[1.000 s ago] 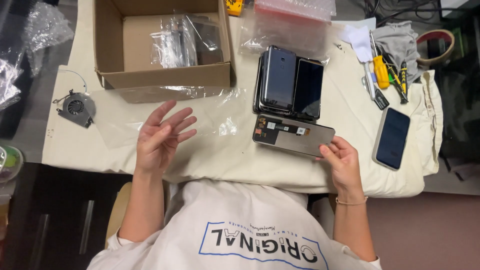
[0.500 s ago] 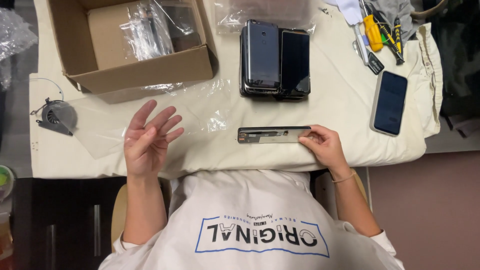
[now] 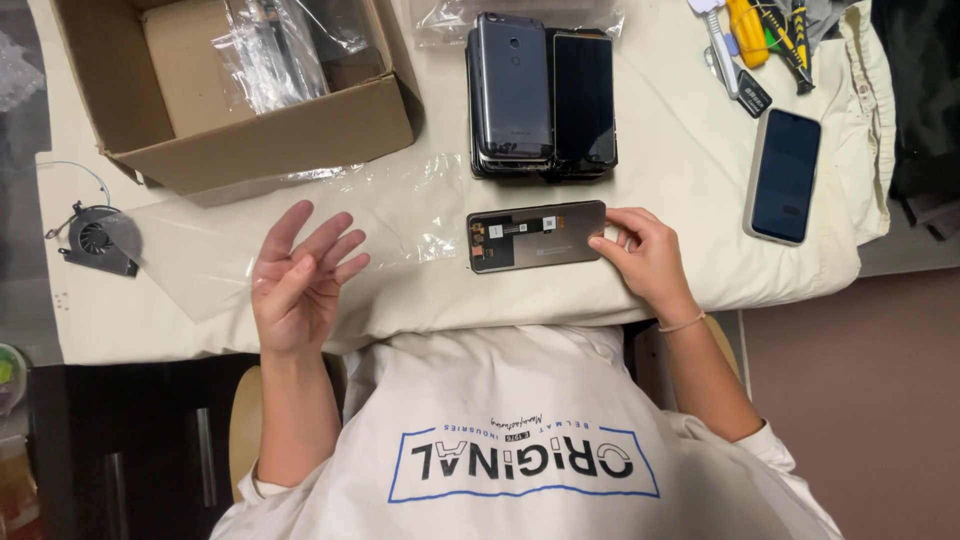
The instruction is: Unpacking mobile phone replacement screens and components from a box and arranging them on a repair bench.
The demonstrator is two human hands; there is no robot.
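My left hand (image 3: 300,278) hovers over the cloth-covered table (image 3: 700,170), palm up, fingers spread, holding nothing. It is above a sheet of clear plastic film (image 3: 240,250). My right hand (image 3: 645,255) grips the right end of a flat phone display panel (image 3: 535,237). The panel lies on the cloth with its grey back and small circuit parts facing up. Just beyond it stands a stack of dark phones and screens (image 3: 545,95).
An open cardboard box (image 3: 250,130) with clear plastic bags inside sits at the far left. A small black fan (image 3: 95,240) lies at the left edge. A phone in a pale case (image 3: 783,175) and several screwdrivers (image 3: 755,30) are at the right.
The display panel, held on its edge half a second ago, now lies flat with its back up in my right hand. My left hand stays raised and open.
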